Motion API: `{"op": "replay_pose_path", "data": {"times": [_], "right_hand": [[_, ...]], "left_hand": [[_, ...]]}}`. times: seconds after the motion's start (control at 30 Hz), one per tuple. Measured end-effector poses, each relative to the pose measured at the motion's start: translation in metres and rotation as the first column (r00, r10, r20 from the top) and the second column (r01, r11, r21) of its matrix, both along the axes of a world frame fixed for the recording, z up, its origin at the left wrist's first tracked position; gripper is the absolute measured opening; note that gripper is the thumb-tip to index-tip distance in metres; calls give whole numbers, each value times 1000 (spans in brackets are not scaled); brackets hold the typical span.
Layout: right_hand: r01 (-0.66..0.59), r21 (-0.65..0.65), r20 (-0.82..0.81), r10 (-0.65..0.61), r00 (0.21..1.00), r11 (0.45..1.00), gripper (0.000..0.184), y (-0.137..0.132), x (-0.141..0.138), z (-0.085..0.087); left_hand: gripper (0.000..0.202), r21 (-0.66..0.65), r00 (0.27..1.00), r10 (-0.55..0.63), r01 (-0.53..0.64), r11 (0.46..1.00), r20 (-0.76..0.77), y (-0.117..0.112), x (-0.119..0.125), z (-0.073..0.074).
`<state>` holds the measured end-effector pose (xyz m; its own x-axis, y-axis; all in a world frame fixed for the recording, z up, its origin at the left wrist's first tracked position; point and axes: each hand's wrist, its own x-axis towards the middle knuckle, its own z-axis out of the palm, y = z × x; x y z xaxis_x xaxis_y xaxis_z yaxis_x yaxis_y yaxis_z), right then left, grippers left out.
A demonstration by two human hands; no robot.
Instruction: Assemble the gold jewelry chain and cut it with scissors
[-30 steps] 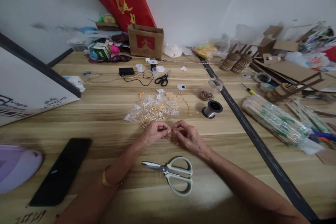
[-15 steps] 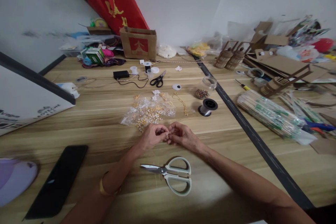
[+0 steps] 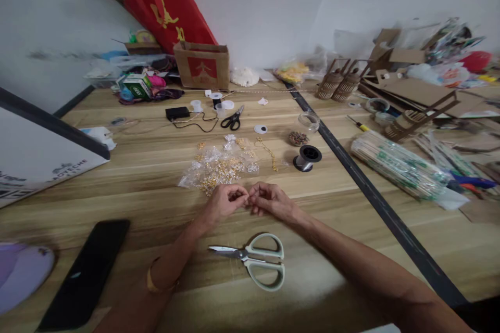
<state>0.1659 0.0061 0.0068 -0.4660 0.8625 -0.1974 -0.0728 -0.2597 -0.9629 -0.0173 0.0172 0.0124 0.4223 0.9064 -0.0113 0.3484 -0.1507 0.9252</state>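
Note:
My left hand (image 3: 225,201) and my right hand (image 3: 270,199) meet fingertip to fingertip on the wooden table (image 3: 156,166), both pinched closed on something too small to make out. Just beyond them lies a heap of small clear bags with gold and silver beads (image 3: 219,164). A gold chain (image 3: 269,152) and a spool of clear thread (image 3: 307,158) lie farther right. Pale green scissors (image 3: 255,260) rest closed on the table between my forearms. My left wrist wears a gold bangle (image 3: 156,282).
A black phone (image 3: 84,273) lies at the lower left beside a purple object (image 3: 21,276). Black scissors (image 3: 232,120), a black box with wire (image 3: 177,113), a bead jar (image 3: 302,132), a bundle of sticks (image 3: 398,169), cardboard pieces and a paper bag (image 3: 202,66) crowd the back and right.
My hands have stayed pinched together in the same spot, with the fingertips drawing slightly closer. The view has drifted a little, shifting everything slightly left and down.

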Motion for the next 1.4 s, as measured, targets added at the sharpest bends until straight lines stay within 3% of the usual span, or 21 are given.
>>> {"op": "replay_pose_path", "data": {"times": [0.27,0.7,0.93,1.4], "right_hand": [[5,-136,-92,-17,996,991,36,2,0,-1],[-79,-332,-304,-27,952,940,28,1,0,-1],[-123,-348,-337,-1,941,929,28,2,2,-4],[-62,-332,-289,-39,956,941,28,1,0,-1]], "left_hand": [[15,202,999,13,-4,979,-46,-4,3,4],[13,360,999,44,-30,932,-32,-7,6,1],[13,331,999,49,-41,943,-17,-8,7,3],[14,127,994,38,-50,991,98,-5,4,2]]}}
